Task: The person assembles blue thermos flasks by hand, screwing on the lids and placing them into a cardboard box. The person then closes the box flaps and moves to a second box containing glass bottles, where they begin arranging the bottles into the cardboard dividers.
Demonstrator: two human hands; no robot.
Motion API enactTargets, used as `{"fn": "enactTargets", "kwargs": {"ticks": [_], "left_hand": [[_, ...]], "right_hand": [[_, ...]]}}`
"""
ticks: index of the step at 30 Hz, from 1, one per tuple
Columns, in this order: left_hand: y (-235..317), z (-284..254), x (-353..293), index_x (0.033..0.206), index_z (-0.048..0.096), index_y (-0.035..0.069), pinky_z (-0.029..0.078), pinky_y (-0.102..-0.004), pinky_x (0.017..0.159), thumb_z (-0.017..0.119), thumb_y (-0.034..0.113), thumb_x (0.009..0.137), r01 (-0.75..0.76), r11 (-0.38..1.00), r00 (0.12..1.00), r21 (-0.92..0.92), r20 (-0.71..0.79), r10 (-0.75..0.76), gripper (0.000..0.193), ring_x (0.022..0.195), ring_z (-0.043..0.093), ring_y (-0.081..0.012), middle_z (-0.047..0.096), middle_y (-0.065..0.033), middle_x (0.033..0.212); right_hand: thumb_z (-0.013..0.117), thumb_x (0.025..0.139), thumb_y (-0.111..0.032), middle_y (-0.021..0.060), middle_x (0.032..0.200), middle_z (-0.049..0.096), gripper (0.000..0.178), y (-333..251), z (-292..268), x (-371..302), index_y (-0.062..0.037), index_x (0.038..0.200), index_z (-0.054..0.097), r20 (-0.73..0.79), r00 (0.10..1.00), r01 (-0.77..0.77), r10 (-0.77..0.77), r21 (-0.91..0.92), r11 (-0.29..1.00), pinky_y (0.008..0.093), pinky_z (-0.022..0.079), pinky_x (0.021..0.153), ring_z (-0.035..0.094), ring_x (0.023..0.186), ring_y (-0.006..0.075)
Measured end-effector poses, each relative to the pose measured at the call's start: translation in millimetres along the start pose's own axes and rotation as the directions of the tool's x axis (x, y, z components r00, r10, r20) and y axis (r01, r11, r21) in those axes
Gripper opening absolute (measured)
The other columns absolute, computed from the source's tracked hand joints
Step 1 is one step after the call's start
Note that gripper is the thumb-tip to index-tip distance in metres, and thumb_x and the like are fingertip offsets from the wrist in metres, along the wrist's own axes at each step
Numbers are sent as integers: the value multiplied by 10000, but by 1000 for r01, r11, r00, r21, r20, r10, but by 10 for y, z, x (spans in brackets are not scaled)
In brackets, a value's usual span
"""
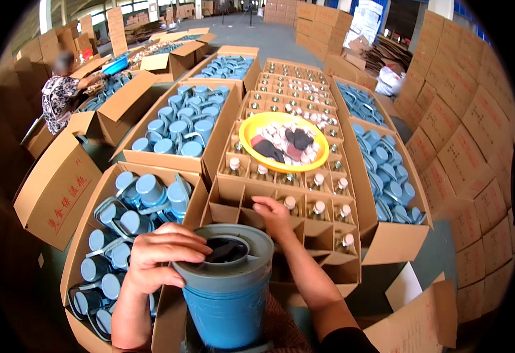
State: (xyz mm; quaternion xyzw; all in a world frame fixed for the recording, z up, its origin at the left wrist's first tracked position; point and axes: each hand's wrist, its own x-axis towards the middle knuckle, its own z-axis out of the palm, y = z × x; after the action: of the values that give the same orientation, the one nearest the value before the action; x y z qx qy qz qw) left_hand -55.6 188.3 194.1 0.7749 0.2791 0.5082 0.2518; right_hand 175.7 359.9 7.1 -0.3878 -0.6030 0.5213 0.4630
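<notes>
Item under the left hand: a tapered blue plastic vessel (225, 320), standing upright directly before the person, in front of the divided carton (254, 191). A grey collar (242, 279) is seated on its top, around a dark opening; the contents of that opening cannot be made out.

Left hand (166, 253): closed over the left part of the collar, fingers bent across the top, thumb against the near side.

Right hand (275, 216): extended over the divided carton beside its cells, fingers partly bent. No object is visible in it; whether it grips a divider cannot be told.

Status, as judged from the layout: the collar is in place, but no stopper or cup is fitted over the opening, so this unit appears incomplete. In the divided carton, four pale-capped glass bottles (318, 209) are seen, and several cells at the left and front are vacant. The cartons behind hold more bottles in rows.

Supplies are ample: blue handled cups (150, 188) fill the carton at left, with more at right. A yellow basin (284, 166) on the bottles behind holds white stoppers (276, 129) and dark cloth pieces (269, 151).
</notes>
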Motion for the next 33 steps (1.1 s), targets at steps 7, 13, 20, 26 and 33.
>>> {"fn": "enactTargets", "kwargs": {"ticks": [7,13,20,26,33], "left_hand": [[-817,-223,152,948,615,22,454,-301,675,582,352,861,272,831,510,-486,-660,-553,342,751,558,-154,601,-37,824],[-1380,25,-158,1161,531,34,485,-456,891,554,396,890,97,417,304,-904,-373,-877,453,975,599,-286,608,-130,1102],[-1495,583,-257,1268,457,8,518,-458,872,445,423,934,293,28,236,-956,44,-971,532,989,609,-374,566,-244,1187],[-1195,915,-317,1399,347,54,212,-512,1120,439,442,945,73,174,819,-982,-40,-573,604,1375,220,-389,298,-230,1452],[-944,301,351,1373,356,4,381,-432,1028,571,348,891,-121,89,791,-989,-150,-593,630,1226,453,-292,419,-170,1384]], "right_hand": [[648,748,-152,157,1057,652,427,473,-753,640,-148,1172,598,-300,935,-354,190,-829,433,410,475,875,604,1011,325],[666,684,-114,156,1098,608,517,1135,-889,606,-151,1184,540,-171,973,-216,157,-916,339,421,475,879,561,1064,362],[813,592,-125,160,1035,604,602,-122,-845,511,-144,1138,561,8,993,61,-119,-890,453,406,466,868,563,1017,349],[726,646,-112,118,1022,577,671,-2160,-108,174,-107,1274,488,433,677,692,-595,-650,315,407,466,796,538,944,325],[679,748,-87,78,1151,566,541,-2851,397,-283,-85,1268,530,846,124,979,-518,-21,202,353,477,796,553,988,236]]}}
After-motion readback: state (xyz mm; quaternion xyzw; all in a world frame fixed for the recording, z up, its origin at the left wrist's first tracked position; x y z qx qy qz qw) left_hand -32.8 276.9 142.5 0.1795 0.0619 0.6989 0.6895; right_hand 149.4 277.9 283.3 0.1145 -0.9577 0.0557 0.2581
